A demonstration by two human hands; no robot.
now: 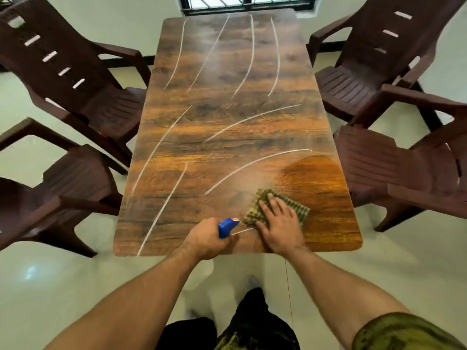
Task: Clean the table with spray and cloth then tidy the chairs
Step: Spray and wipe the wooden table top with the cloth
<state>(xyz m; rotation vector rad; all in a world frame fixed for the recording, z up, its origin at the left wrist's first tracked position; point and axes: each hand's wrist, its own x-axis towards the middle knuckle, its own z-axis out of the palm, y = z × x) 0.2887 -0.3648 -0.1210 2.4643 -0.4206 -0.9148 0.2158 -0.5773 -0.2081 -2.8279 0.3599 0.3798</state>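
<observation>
A long wood-grain table [227, 117] runs away from me, hazy and dull with several curved white streaks across it. Its near right corner looks darker and glossier. A green checked cloth [298, 207] lies flat on that corner, and my right hand [279, 223] presses down on it with straight fingers. My left hand [206, 238] grips a spray bottle at the table's near edge; only the blue spray head [227, 226] shows above my fist, nozzle pointing right toward the cloth.
Brown plastic armchairs stand around the table: two on the left [75, 79] [50, 193] and two on the right [374, 61] [409, 168], all turned at angles and pulled back from it. A barred window [247, 2] is beyond the far end. Pale tiled floor [63, 286] surrounds everything.
</observation>
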